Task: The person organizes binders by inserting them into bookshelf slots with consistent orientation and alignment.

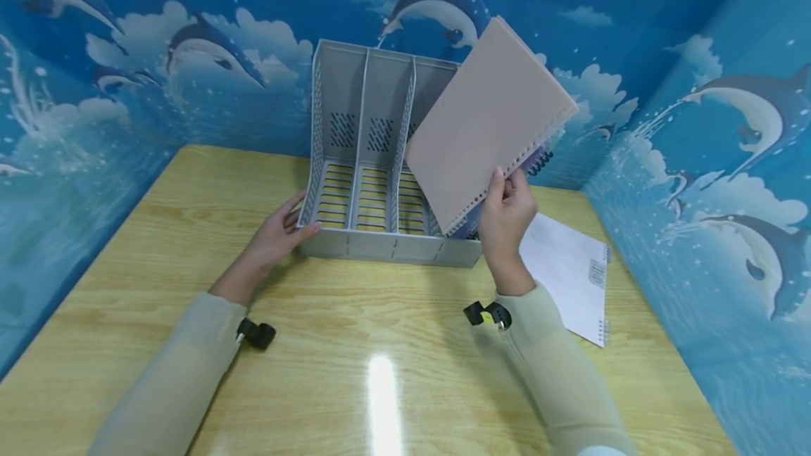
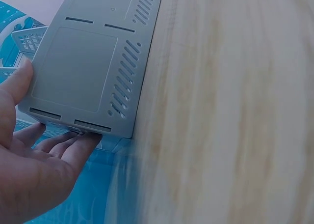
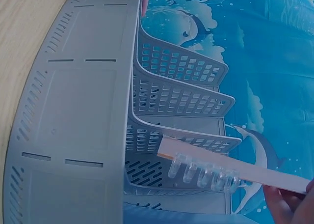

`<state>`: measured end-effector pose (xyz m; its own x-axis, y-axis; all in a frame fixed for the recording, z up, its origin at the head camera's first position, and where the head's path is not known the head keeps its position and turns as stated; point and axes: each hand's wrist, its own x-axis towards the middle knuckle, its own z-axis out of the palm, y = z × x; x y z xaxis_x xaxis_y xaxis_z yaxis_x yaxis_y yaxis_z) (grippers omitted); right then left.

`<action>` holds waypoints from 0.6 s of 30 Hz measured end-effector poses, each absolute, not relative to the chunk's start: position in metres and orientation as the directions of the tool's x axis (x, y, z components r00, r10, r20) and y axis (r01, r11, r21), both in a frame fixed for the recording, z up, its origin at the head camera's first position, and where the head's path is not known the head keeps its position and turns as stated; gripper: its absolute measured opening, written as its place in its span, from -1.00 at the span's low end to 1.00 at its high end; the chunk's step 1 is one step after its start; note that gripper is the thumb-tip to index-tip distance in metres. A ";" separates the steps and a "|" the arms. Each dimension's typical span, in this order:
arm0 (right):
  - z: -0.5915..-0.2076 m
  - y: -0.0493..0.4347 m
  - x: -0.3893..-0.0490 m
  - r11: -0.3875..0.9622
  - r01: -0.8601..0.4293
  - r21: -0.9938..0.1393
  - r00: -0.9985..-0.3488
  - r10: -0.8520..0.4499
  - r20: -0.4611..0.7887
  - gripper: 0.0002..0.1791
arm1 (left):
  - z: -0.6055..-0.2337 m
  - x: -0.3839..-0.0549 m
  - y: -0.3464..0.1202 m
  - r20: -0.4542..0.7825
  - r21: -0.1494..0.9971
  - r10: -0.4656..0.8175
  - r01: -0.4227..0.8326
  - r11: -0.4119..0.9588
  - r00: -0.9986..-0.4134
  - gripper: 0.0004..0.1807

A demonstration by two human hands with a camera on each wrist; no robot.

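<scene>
A grey file rack [image 1: 417, 250] with upright compartments stands at the table's back. My left hand [image 1: 274, 234] grips its front left corner, thumb on the front edge; in the left wrist view the fingers [image 2: 81, 153] bend against the side wall. My right hand [image 1: 509, 213] pinches a beige-pink ring-bound notebook [image 1: 491, 111] by its bound edge. The notebook tilts over the rack's right-hand compartments, its lower corner close above the front wall. In the right wrist view its clear rings [image 3: 203, 175] face the camera beside a divider [image 3: 186, 133]. Behind it shows a purple notebook [image 1: 537, 160] with a black spiral, mostly hidden.
On the wooden table [image 1: 317, 343], right of the rack, lies a white spiral notebook [image 1: 567, 273], partly behind the right forearm. A blue dolphin-print backdrop [image 1: 241, 34] rises behind the table and along both sides.
</scene>
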<state>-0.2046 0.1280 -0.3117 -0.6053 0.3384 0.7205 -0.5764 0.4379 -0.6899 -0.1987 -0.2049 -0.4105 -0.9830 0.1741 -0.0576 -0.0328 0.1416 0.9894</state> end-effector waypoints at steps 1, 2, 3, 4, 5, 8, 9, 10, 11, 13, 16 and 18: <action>-0.311 0.128 -0.205 0.448 -0.569 -0.690 -0.607 0.338 0.719 -0.75 | -0.411 -0.199 -0.205 -0.058 0.989 0.173 -0.033 0.145 -0.983 -0.11; -0.310 0.127 -0.205 0.461 -0.561 -0.687 -0.607 0.336 0.720 -0.75 | -0.410 -0.199 -0.205 -0.057 0.988 0.172 -0.032 0.148 -0.983 -0.10; -0.310 0.127 -0.205 0.472 -0.553 -0.686 -0.608 0.335 0.720 -0.75 | -0.410 -0.198 -0.206 -0.057 0.988 0.170 -0.031 0.152 -0.984 -0.10; -0.309 0.127 -0.205 0.486 -0.546 -0.683 -0.607 0.332 0.722 -0.75 | -0.410 -0.198 -0.206 -0.058 0.987 0.169 -0.031 0.157 -0.984 -0.10; -0.309 0.127 -0.205 0.499 -0.540 -0.678 -0.605 0.330 0.725 -0.75 | -0.411 -0.198 -0.206 -0.060 0.987 0.168 -0.033 0.160 -0.984 -0.10; -0.310 0.127 -0.207 0.523 -0.534 -0.665 -0.597 0.323 0.734 -0.75 | -0.410 -0.199 -0.206 -0.060 0.987 0.167 -0.033 0.160 -0.984 -0.10; -0.310 0.126 -0.208 0.528 -0.532 -0.662 -0.595 0.323 0.736 -0.76 | -0.410 -0.199 -0.206 -0.059 0.987 0.166 -0.033 0.159 -0.984 -0.10; -0.310 0.125 -0.209 0.537 -0.528 -0.658 -0.592 0.322 0.739 -0.76 | -0.410 -0.199 -0.206 -0.057 0.987 0.166 -0.031 0.156 -0.984 -0.10; -0.311 0.125 -0.210 0.538 -0.526 -0.658 -0.592 0.324 0.738 -0.77 | -0.411 -0.199 -0.206 -0.055 0.988 0.167 -0.030 0.152 -0.984 -0.10; -0.312 0.122 -0.214 0.546 -0.519 -0.657 -0.591 0.326 0.738 -0.77 | -0.411 -0.200 -0.207 -0.053 0.988 0.168 -0.028 0.152 -0.984 -0.10; -0.314 0.119 -0.219 0.562 -0.502 -0.657 -0.591 0.331 0.735 -0.76 | -0.413 -0.201 -0.207 -0.052 0.987 0.170 -0.026 0.156 -0.984 -0.09; -0.316 0.116 -0.221 0.566 -0.495 -0.659 -0.594 0.334 0.732 -0.75 | -0.415 -0.201 -0.207 -0.052 0.987 0.171 -0.024 0.158 -0.984 -0.09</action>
